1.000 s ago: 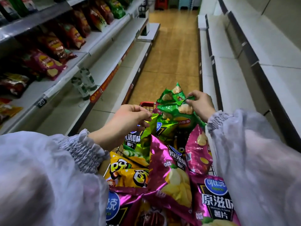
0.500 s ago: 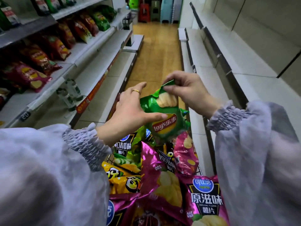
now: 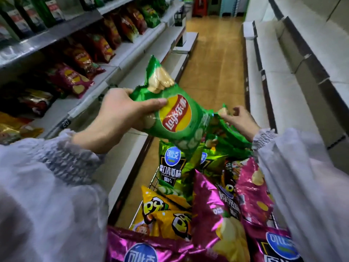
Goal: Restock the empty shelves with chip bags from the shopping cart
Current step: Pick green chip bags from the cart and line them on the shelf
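above the shopping cart (image 3: pixel 151 188), left hand (image 3: pixel 120 118) clamps a green chip bag (image 3: pixel 175 114), long axis tilted toward the near left shelf (image 3: pixel 113 59); right hand (image 3: pixel 239 121) pinches another green bag (image 3: pixel 226 137) in the cart.

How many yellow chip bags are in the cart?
2, both at the cart's left side: one yellow bag just under the green-and-black bag, another right below it. More could be buried underneath.

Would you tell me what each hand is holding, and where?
Left hand grips the green Lay's bag by its side; right hand pinches another green bag's top corner.
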Available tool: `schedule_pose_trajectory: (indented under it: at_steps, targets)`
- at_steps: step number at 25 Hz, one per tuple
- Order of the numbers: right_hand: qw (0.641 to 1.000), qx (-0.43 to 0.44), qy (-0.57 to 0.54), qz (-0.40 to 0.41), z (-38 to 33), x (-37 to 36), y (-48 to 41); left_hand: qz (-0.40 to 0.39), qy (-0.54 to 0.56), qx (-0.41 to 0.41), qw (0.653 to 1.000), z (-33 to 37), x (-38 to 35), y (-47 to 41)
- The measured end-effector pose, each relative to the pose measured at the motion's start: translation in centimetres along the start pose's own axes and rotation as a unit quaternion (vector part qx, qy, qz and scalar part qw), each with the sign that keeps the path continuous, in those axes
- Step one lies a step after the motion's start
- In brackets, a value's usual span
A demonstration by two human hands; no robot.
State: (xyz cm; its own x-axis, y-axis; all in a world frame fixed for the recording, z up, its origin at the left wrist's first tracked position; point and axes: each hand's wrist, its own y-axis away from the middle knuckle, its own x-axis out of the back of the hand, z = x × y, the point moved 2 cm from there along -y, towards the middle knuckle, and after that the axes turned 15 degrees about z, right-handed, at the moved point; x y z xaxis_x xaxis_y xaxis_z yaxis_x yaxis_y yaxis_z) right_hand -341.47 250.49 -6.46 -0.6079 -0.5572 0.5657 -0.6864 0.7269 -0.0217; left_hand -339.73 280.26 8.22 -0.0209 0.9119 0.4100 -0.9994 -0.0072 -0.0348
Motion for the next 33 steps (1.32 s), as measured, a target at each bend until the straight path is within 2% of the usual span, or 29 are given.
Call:
schedule_pose_trajectory:
  at_steps: [2,4,7,9,14,18,21,25,33]
  targets:
    - [0.994,-0.005,0.098,-0.056,3.2,-1.7,-1.0,0.035,0.048,0.003,0.998,-0.2,1.2,-1.0]
    - [0.984,0.007,0.159,-0.080,5.0,-3.5,-1.5,0.058,0.092,0.011,0.994,-0.6,2.2,-1.8]
    - [0.965,0.032,0.259,-0.035,5.7,-4.9,-0.9,0.060,0.114,0.014,0.992,-1.4,2.7,-2.0]
    - [0.960,0.035,0.278,-0.002,5.4,-4.7,-0.4,0.053,0.106,0.009,0.993,-1.6,2.4,-1.4]
    - [0.980,0.034,0.185,0.066,3.8,-1.5,1.1,0.038,0.102,0.026,0.994,-1.6,1.3,-0.1]
    - [0.990,0.018,0.060,0.128,1.3,2.9,3.0,0.024,0.106,0.024,0.994,-0.7,1.4,0.7]
    - [0.981,0.021,-0.046,0.189,-0.3,7.2,4.5,0.012,0.120,0.013,0.993,0.6,1.9,1.6]
    - [0.963,0.018,-0.103,0.249,-2.4,13.5,8.1,-0.019,0.158,0.001,0.987,3.0,2.0,3.5]
    - [0.939,-0.009,-0.219,0.266,-7.4,23.5,20.5,-0.140,0.223,0.011,0.965,6.1,0.9,8.8]
